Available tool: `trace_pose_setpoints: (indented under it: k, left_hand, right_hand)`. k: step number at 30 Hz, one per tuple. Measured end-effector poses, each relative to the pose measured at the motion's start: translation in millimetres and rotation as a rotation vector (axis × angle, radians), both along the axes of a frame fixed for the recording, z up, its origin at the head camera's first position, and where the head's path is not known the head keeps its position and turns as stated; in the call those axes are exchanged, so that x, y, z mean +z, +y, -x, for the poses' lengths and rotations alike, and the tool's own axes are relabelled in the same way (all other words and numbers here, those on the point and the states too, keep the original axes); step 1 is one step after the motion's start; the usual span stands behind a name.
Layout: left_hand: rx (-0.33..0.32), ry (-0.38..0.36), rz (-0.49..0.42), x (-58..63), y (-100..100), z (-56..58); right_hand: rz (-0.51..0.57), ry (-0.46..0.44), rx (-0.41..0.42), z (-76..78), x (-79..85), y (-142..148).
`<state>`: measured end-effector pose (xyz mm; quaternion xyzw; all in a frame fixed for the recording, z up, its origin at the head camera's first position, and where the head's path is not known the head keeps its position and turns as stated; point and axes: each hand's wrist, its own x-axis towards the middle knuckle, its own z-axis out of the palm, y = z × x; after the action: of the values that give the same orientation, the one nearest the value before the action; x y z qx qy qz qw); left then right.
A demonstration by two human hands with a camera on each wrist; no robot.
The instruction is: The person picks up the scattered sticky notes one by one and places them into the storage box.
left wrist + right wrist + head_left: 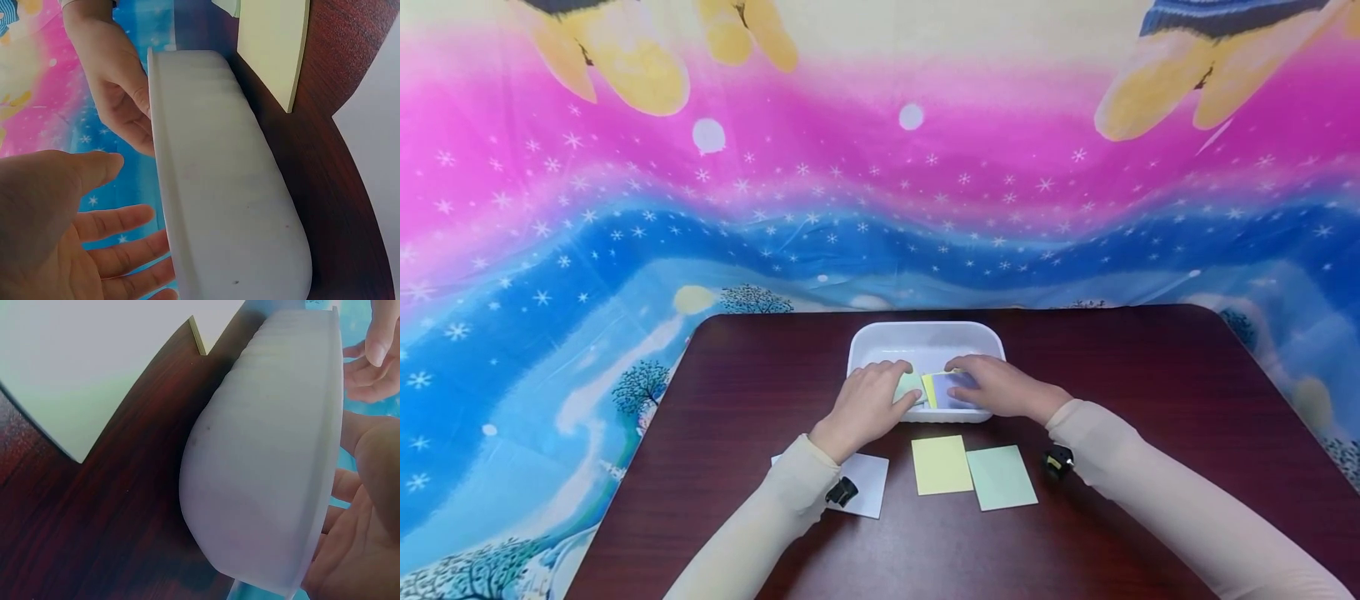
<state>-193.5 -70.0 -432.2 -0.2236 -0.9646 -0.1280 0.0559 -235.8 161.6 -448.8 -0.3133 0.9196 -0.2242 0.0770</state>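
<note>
A white plastic tub [927,335] stands toward the far side of the table. Inside it lie a pale green square pad [909,385] on the left and a purple pad [945,387] on the right, with a strip of yellow pad [930,392] showing beside the purple one. My left hand [868,406] reaches over the left rim, thumb and fingers spread around the green pad without gripping it. From the right side my right hand [997,387] reaches in, thumb over the purple pad and forefinger apart from it. The tub wall hides some fingertips in both wrist views.
Before the tub, on the dark red-brown table [1112,350], lie a yellow square pad [942,465], a green one [1003,478] and a white one [867,482] partly under the left wrist. A patterned cloth [880,192] hangs behind the table.
</note>
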Motion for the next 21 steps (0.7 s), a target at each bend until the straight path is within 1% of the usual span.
trace_pose_setpoints:
  k: [12,21]
  left_hand:
    - [0.000,0.001,-0.007,1.7,0.3,-1.1]
    - [-0.002,0.007,-0.016,2.7,1.6,-2.2]
  right_hand:
    - [0.065,0.028,0.010,-1.7,4.2,0.7]
    - [0.060,0.029,-0.017,-4.4,7.4,1.1]
